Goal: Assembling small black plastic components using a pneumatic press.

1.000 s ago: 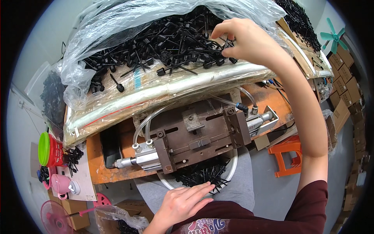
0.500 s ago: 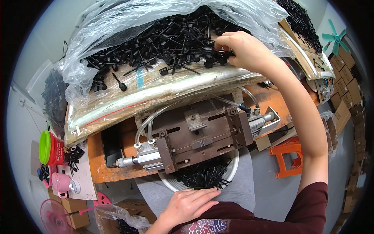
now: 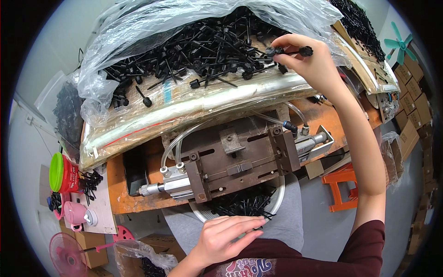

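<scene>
At the right end of a heap of black thin-stemmed plastic parts point(image 3: 207, 51), my right hand point(image 3: 304, 57) is closed in a pinch. Between its thumb and fingers is a black plastic part point(image 3: 305, 51) with a knobbed head; another dark head shows at the fingertips, and I cannot tell whether it belongs to a second part. My left hand point(image 3: 226, 240) rests with fingers stretched out at the near rim of a white basket point(image 3: 280, 196). More black stemmed parts point(image 3: 240, 203) lie in that basket, some stems beside my left fingertips.
Between my arms stands a brown metal fixture point(image 3: 240, 161) with air cylinders point(image 3: 177, 184) and clear hoses on an orange bench point(image 3: 117, 184). Plastic sheeting point(image 3: 138, 27) drapes over the heap. An orange stool point(image 3: 339, 189) is at right; a red bucket point(image 3: 70, 174) and pink fan point(image 3: 67, 254) at left.
My right hand has lifted off the heap and shifted slightly right, with a black plastic part now visible in its fingers. The left hand stays by the basket rim, fingers slightly moved.
</scene>
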`<move>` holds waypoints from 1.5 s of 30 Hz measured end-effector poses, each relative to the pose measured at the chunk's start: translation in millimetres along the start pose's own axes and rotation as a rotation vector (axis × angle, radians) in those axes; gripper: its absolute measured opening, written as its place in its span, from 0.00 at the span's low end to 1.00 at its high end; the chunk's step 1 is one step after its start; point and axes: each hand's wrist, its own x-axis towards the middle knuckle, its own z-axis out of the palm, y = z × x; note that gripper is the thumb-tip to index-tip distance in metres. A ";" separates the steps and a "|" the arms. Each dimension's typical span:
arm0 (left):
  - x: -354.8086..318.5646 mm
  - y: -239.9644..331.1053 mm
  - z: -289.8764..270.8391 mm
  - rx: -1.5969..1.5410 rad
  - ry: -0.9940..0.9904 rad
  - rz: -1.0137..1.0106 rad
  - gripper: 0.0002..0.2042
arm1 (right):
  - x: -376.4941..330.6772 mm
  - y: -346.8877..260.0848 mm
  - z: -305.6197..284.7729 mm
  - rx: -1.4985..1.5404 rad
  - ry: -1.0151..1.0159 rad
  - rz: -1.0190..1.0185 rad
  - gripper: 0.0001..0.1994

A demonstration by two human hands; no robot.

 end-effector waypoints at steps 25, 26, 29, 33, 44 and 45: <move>16.2 3.3 3.4 0.186 0.286 -0.103 0.17 | -187.7 -92.2 36.3 0.234 -0.131 -0.330 0.16; 14.9 -0.5 5.2 0.242 0.262 -0.080 0.17 | -190.5 -89.0 32.6 0.221 -0.137 -0.291 0.16; 12.6 -13.5 11.0 0.430 0.204 -0.025 0.16 | -195.0 -92.8 25.5 0.190 -0.096 -0.083 0.14; 16.1 -22.3 16.6 0.688 0.150 0.024 0.15 | -199.6 -90.9 27.1 0.265 0.002 0.039 0.16; 30.4 -15.0 14.6 0.832 0.032 -0.023 0.12 | -215.1 -89.3 24.1 0.645 0.008 0.037 0.53; 30.6 -15.4 14.5 0.825 0.034 -0.023 0.12 | -214.2 -91.4 24.1 0.674 0.009 0.045 0.52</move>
